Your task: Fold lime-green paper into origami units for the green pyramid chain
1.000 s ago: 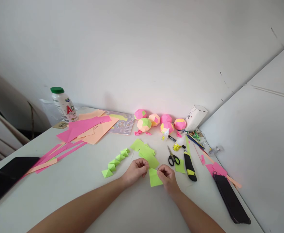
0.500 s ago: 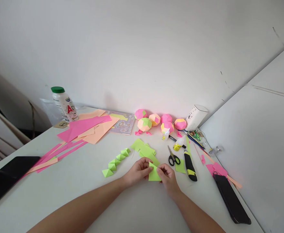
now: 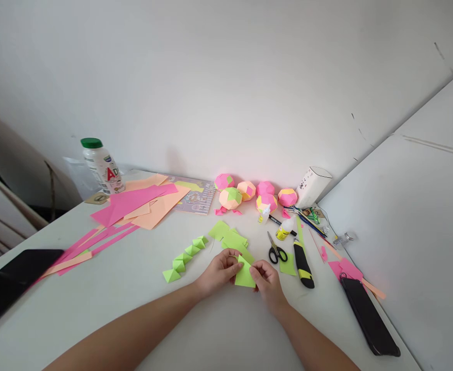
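A small piece of lime green paper (image 3: 245,276) is pinched between both hands above the table's near side. My left hand (image 3: 221,270) grips its upper left edge, and my right hand (image 3: 266,281) has the right edge between thumb and fingers. Just behind the hands lies a pile of green paper pieces (image 3: 231,238), partly covered by them. To the left stands a slanting row of folded green paper units (image 3: 185,257). Black-handled scissors (image 3: 277,253) rest right of the hands, beside another green paper square (image 3: 288,265).
A black and yellow utility knife (image 3: 303,265) and a yellow glue bottle (image 3: 284,230) lie to the right. Several faceted paper balls (image 3: 231,198) sit by the wall. Pink and peach sheets (image 3: 133,203), a white bottle (image 3: 103,167) and a dark tablet (image 3: 15,283) are left; a phone (image 3: 370,317) is right.
The green paper has tilted slightly, its upper corner now pointing up more and its lower edge shifted a little left. Both hands keep their hold, almost in place.
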Demonstrator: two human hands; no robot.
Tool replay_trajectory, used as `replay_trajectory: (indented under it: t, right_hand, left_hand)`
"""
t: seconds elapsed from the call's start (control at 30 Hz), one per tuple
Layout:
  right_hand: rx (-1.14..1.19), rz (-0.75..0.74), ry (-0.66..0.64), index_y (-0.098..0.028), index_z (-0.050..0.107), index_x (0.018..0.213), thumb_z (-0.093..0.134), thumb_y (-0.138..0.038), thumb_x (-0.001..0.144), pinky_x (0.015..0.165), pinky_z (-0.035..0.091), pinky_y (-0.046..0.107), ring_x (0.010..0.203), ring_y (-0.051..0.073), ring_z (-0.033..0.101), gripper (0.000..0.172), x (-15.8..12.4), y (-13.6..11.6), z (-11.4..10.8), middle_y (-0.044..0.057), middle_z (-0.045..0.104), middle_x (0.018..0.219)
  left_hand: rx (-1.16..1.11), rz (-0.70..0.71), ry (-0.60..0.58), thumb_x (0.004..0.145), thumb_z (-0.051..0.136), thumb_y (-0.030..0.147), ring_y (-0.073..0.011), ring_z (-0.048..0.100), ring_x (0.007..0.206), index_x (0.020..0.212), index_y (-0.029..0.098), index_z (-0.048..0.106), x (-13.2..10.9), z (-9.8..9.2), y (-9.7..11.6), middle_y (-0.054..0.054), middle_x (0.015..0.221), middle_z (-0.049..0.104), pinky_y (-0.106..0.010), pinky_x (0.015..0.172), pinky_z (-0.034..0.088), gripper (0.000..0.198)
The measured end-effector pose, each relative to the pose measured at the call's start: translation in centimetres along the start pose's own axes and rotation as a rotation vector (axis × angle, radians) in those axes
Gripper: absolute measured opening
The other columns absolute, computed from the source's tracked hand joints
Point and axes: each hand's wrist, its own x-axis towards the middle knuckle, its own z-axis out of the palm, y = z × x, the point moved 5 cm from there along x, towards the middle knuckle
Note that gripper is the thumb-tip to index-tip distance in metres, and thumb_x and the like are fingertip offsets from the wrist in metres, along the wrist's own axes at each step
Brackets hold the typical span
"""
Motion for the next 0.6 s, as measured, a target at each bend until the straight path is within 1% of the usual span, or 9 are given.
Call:
replay_trajectory:
  t: [0.3, 0.43, 0.6]
  right_hand:
    - [-0.008, -0.009, -0.006, -0.016, 0.055, 0.074, 0.059, -0.043, 0.076, 0.040, 0.041, 0.019, 0.049, 0.009, 0.044, 0.027, 0.00, 0.01, 0.01, -0.002, 0.047, 0.059]
    - [0.005, 0.002, -0.006, -0.017, 0.056, 0.075, 0.060, -0.043, 0.075, 0.040, 0.040, 0.019, 0.050, 0.010, 0.045, 0.026, 0.01, 0.10, 0.04, -0.002, 0.048, 0.060]
    - [0.040, -0.004, -0.004, -0.016, 0.056, 0.077, 0.060, -0.043, 0.074, 0.039, 0.039, 0.019, 0.047, 0.009, 0.044, 0.027, 0.07, 0.13, 0.10, -0.002, 0.051, 0.062]
  left_hand:
    - [-0.004, -0.006, -0.022, 0.068, 0.065, 0.048, -0.0096, 0.051, 0.052, 0.086, 0.018, 0.048, -0.07, 0.13, 0.06, 0.004, 0.062, 0.054, -0.022, 0.047, 0.040, 0.039]
    - [-0.003, -0.019, -0.032, 0.068, 0.065, 0.048, -0.0089, 0.049, 0.048, 0.077, 0.018, 0.046, -0.07, 0.16, -0.13, 0.005, 0.057, 0.053, -0.022, 0.046, 0.041, 0.037]
    - [-0.006, -0.026, -0.006, 0.069, 0.065, 0.047, -0.0086, 0.048, 0.044, 0.077, 0.019, 0.043, -0.07, -0.03, -0.27, 0.006, 0.052, 0.051, -0.022, 0.045, 0.040, 0.037]
